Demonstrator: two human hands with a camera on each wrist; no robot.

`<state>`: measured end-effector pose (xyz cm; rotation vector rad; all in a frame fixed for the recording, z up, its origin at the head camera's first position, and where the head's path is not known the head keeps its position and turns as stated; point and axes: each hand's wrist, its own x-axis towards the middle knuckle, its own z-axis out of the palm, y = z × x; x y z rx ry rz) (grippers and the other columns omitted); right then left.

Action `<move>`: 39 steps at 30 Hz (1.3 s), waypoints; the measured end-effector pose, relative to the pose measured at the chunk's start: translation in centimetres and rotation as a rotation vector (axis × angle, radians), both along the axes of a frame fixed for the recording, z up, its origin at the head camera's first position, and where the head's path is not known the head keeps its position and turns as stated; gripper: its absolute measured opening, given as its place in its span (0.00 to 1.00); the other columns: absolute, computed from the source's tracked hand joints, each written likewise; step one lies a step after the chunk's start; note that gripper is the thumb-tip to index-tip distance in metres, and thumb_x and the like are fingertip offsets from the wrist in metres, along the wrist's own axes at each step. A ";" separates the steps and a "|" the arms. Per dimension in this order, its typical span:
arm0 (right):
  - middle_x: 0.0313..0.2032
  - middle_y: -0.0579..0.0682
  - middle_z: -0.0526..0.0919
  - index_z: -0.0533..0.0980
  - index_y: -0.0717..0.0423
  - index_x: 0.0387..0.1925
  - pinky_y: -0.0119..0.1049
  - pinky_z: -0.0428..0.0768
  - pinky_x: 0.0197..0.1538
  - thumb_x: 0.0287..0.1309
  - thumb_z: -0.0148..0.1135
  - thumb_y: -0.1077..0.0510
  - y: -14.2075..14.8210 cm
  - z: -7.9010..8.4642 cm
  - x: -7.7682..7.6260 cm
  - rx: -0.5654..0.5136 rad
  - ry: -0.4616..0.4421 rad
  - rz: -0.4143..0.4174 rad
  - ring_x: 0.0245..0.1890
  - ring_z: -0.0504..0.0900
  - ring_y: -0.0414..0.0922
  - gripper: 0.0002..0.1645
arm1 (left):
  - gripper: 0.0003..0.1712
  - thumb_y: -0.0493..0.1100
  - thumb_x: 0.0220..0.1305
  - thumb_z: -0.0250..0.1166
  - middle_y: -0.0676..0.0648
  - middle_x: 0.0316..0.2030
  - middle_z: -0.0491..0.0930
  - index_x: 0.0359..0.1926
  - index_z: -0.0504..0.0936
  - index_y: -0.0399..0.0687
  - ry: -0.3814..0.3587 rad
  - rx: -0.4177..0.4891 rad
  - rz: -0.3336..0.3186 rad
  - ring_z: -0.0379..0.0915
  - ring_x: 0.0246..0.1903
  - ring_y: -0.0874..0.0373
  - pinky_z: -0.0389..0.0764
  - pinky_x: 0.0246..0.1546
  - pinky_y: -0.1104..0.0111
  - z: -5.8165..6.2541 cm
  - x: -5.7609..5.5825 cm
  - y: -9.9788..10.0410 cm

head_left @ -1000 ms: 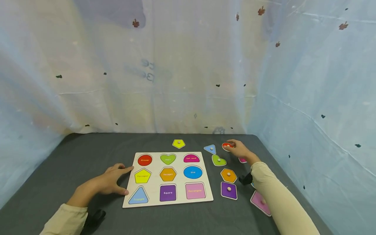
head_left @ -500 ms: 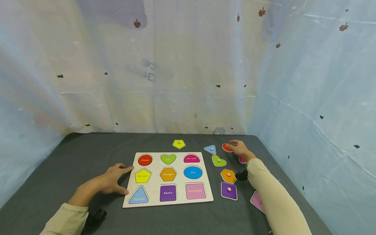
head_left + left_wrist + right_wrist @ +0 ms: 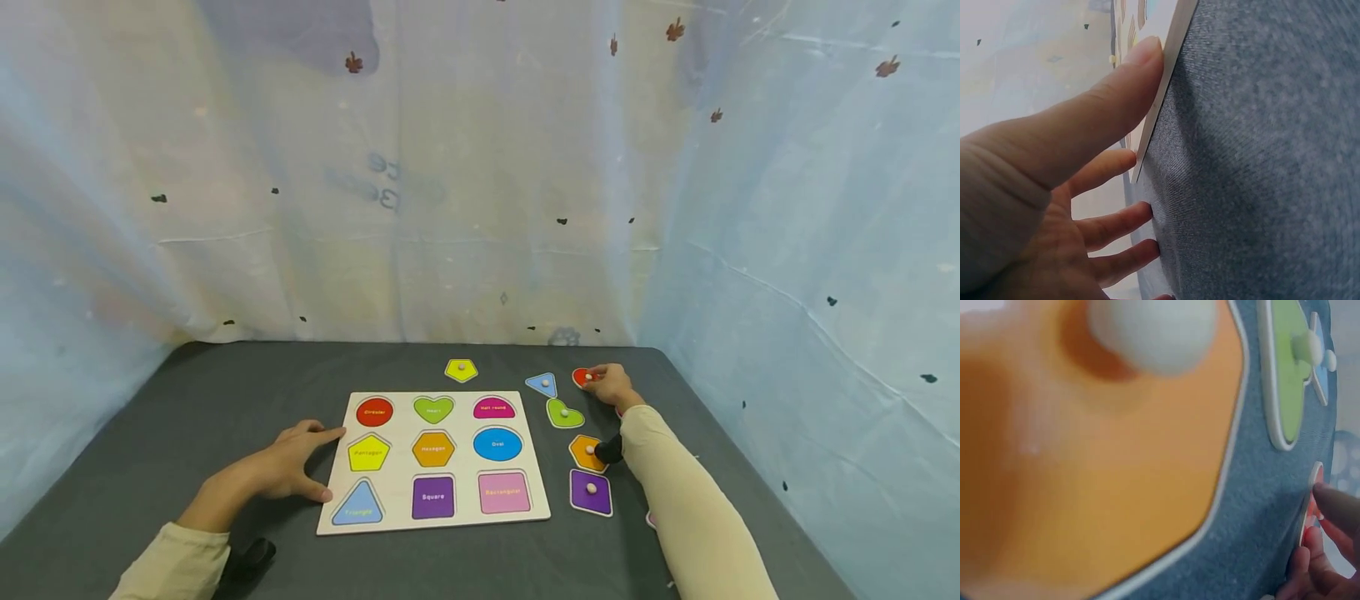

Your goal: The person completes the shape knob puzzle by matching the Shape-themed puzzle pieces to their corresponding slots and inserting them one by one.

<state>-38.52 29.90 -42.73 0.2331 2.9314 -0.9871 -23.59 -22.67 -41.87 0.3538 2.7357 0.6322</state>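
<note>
My left hand point(image 3: 281, 462) lies at the left edge of a white shape puzzle board point(image 3: 393, 475), fingers spread. Its thumb rests on the rim, as the left wrist view shows, with the index fingertip near the corner. At the table's far right, my right hand point(image 3: 613, 387) has its fingertips at the small knob of a red circle puzzle piece point(image 3: 578, 377). In the right wrist view the fingers sit on both sides of that knob, and the red piece point(image 3: 1317, 499) lies partly hidden behind them.
Right of the board lie knobbed pieces: a blue triangle point(image 3: 540, 382), green heart point(image 3: 558, 414), orange hexagon point(image 3: 580, 451) and purple square point(image 3: 583, 500). A yellow pentagon point(image 3: 455, 372) lies behind the board. My right sleeve point(image 3: 678, 492) covers most of a pink piece point(image 3: 651, 520).
My right forearm has swung left, bringing the wrist camera over the orange hexagon and hiding more of the pink pieces. The fingertips stay at the red circle. My left hand keeps its place.
</note>
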 end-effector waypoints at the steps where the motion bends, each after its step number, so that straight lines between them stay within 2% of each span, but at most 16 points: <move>1: 0.54 0.69 0.79 0.77 0.69 0.57 0.46 0.77 0.53 0.63 0.65 0.61 -0.1 0.1 0.0 0.010 0.011 -0.011 0.50 0.77 0.58 0.24 | 0.61 0.51 0.43 0.84 0.28 0.69 0.60 0.76 0.63 0.44 0.002 0.001 0.003 0.57 0.65 0.29 0.65 0.61 0.32 0.0 0.0 0.0; 6: 0.45 0.64 0.83 0.81 0.69 0.49 0.41 0.77 0.45 0.63 0.65 0.62 -0.4 0.3 -0.1 0.041 0.037 -0.062 0.41 0.77 0.53 0.16 | 0.60 0.51 0.42 0.84 0.27 0.68 0.60 0.75 0.64 0.44 0.012 0.003 0.002 0.57 0.65 0.28 0.64 0.62 0.31 0.0 -0.1 0.1; 10: 0.46 0.65 0.84 0.82 0.68 0.47 0.38 0.78 0.43 0.66 0.63 0.62 -0.6 0.1 -0.1 0.023 0.056 -0.053 0.39 0.77 0.53 0.13 | 0.61 0.51 0.41 0.84 0.27 0.69 0.59 0.75 0.64 0.44 0.013 0.000 0.002 0.57 0.65 0.28 0.63 0.62 0.31 0.0 -0.1 -0.1; 15: 0.42 0.63 0.84 0.83 0.69 0.45 0.31 0.71 0.34 0.64 0.64 0.63 -0.5 0.2 -0.1 -0.038 0.124 -0.029 0.35 0.75 0.50 0.12 | 0.61 0.51 0.41 0.84 0.27 0.69 0.59 0.75 0.64 0.43 0.029 0.009 -0.010 0.57 0.65 0.27 0.64 0.61 0.32 -0.1 -0.2 -0.3; 19: 0.35 0.56 0.82 0.84 0.67 0.46 0.30 0.70 0.33 0.64 0.66 0.63 -0.5 0.2 0.0 -0.108 0.122 -0.019 0.34 0.73 0.47 0.13 | 0.61 0.51 0.41 0.84 0.26 0.68 0.59 0.75 0.64 0.42 0.032 -0.002 -0.018 0.58 0.64 0.27 0.65 0.61 0.32 0.0 -0.2 -0.3; 25: 0.33 0.53 0.80 0.83 0.69 0.47 0.31 0.71 0.33 0.64 0.66 0.63 -1.6 1.2 0.7 -0.122 0.140 0.081 0.32 0.72 0.45 0.13 | 0.62 0.51 0.40 0.84 0.28 0.67 0.60 0.76 0.63 0.43 0.003 -0.005 0.004 0.58 0.63 0.30 0.65 0.61 0.32 -0.1 -0.1 -0.1; 32: 0.30 0.55 0.80 0.83 0.72 0.46 0.31 0.71 0.32 0.65 0.65 0.65 -3.9 2.5 1.4 -0.140 0.206 0.218 0.29 0.72 0.42 0.13 | 0.62 0.53 0.40 0.85 0.27 0.68 0.61 0.75 0.64 0.44 0.010 -0.014 0.001 0.59 0.64 0.29 0.65 0.61 0.32 -0.3 0.0 -0.4; 39: 0.30 0.53 0.78 0.83 0.71 0.46 0.29 0.70 0.33 0.65 0.65 0.65 -6.5 3.5 2.2 -0.180 0.196 0.292 0.31 0.71 0.42 0.12 | 0.62 0.53 0.41 0.84 0.27 0.69 0.60 0.75 0.65 0.44 0.013 -0.018 -0.006 0.58 0.65 0.28 0.65 0.61 0.32 -0.3 -0.1 -0.4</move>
